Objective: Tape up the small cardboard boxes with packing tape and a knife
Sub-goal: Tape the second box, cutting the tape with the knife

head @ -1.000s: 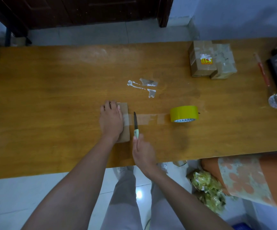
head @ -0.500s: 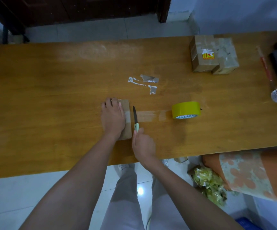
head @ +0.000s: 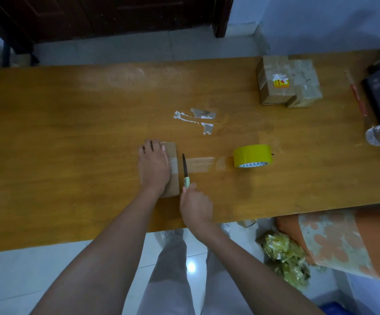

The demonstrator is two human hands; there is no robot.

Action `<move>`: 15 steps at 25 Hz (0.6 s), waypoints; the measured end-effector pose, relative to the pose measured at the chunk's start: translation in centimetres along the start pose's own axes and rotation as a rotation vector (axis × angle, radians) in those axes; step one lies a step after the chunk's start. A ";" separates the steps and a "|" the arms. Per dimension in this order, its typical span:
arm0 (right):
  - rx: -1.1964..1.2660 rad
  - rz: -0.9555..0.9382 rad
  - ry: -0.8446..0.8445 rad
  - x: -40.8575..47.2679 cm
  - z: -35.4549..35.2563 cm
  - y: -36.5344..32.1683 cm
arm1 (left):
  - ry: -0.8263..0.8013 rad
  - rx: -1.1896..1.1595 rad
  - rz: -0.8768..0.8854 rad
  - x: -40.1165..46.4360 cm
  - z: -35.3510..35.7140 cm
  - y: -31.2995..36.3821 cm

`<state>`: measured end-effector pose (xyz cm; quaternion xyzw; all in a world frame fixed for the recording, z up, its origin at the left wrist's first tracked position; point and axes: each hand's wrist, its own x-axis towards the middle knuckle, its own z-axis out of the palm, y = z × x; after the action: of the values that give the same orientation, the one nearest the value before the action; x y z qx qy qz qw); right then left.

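On the desk [head: 70, 155], the left hand [head: 153, 165] presses flat, fingers straight, on one small box [head: 172, 176]; the right hand [head: 194, 204] grips one knife [head: 185, 170] beside it. One tape roll [head: 252, 155] lies right; two taped boxes [head: 286, 84] sit far.

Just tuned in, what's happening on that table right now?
A person is taping a small cardboard box on the wooden table. The left hand presses flat on the box, while the right hand grips a green-handled knife, its blade against the strip of tape that runs from the box to the yellow tape roll. The strip looks not yet cut through. Two taped boxes sit at the far right.
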<state>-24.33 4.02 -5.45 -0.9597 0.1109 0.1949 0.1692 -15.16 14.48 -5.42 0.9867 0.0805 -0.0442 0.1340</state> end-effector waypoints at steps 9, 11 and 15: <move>0.015 -0.033 -0.019 0.4 -0.1 0.3 | -0.018 0.003 0.011 0.1 0.1 0.1; 0.035 -0.011 -0.027 0.8 -0.2 0.2 | -0.008 -0.016 0.011 0.3 0.2 -0.1; 0.047 -0.021 -0.036 0.1 0.0 0.4 | 0.007 0.021 0.018 0.2 0.4 0.1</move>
<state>-24.34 3.65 -5.64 -0.9529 0.1024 0.2077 0.1960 -14.99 14.30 -5.76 0.9889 0.0715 -0.0403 0.1236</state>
